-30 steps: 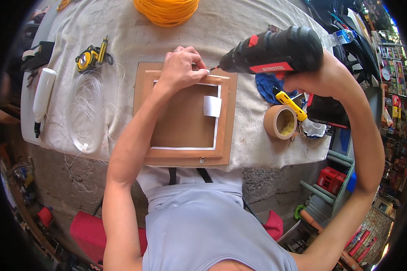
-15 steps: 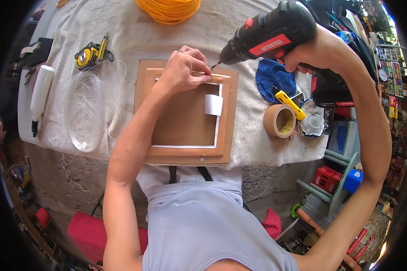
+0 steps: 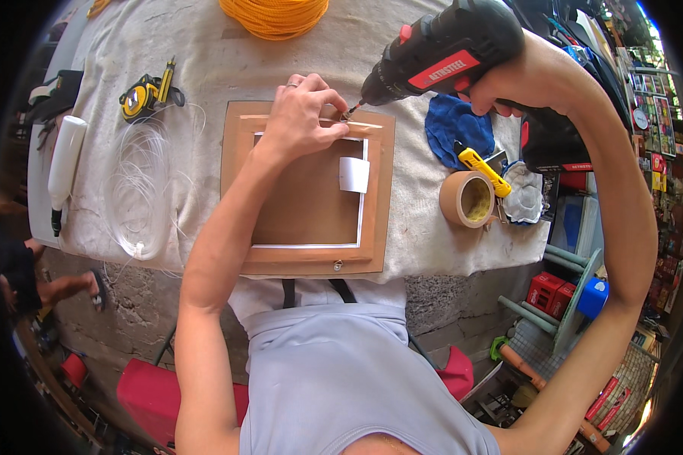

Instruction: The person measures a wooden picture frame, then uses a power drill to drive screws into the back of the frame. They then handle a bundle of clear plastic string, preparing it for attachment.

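Frame (image 3: 303,257) lies under the loosely curled left hand (image 3: 300,114), hold unclear; right hand (image 3: 530,80) clasps drill (image 3: 449,57).

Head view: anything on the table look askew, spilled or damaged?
The coil of clear line left of the frame looks untidy, with stray strands splaying out. A white paper piece at the frame's inner right edge also seems curled. I see no spill or damage.

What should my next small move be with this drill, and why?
I'd probably ease your left hand slightly back from the bit before pulling the trigger. Your right hand grips the drill, and the bit's tip is at the frame's far side, very close to your left thumb and forefinger.
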Tool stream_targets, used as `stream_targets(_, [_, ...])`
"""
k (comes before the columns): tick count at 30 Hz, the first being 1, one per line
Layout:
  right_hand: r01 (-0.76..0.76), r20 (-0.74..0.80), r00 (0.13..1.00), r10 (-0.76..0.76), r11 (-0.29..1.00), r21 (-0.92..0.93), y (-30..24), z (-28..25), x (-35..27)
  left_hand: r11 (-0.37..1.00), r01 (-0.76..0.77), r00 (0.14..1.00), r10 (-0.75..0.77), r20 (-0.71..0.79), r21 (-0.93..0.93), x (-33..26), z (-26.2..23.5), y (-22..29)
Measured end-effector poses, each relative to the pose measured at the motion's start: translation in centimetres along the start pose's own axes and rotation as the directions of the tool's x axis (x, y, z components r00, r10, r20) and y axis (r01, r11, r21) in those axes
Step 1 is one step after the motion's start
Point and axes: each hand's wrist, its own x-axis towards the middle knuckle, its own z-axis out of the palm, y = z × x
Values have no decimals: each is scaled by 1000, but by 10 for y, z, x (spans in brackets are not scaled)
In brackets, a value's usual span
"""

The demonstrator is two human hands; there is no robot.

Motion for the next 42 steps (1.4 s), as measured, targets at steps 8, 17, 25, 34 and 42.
stream_targets(8, [-83,21,996,83,996,-14,-11,-4,-8,999,4,999,-2,53,-47,-1,-1,-2])
stream_targets(17, [-94,70,992,100,992,-89,-23,-7,-12,1000,1,993,0,-119,7,-1,9,-3])
stream_targets(25, [174,-112,978,-173,985,-7,18,11,-7,977,147,989,-141,-45,155,5,9,13])
stream_targets(34, [182,-66,982,-178,982,55,24,11,-2,974,160,986,-165,21,159,4,8,11])
stream_targets(42, [267,-171,954,-248,959,98,21,15,-7,972,178,978,-192,80,154,5,4,13])
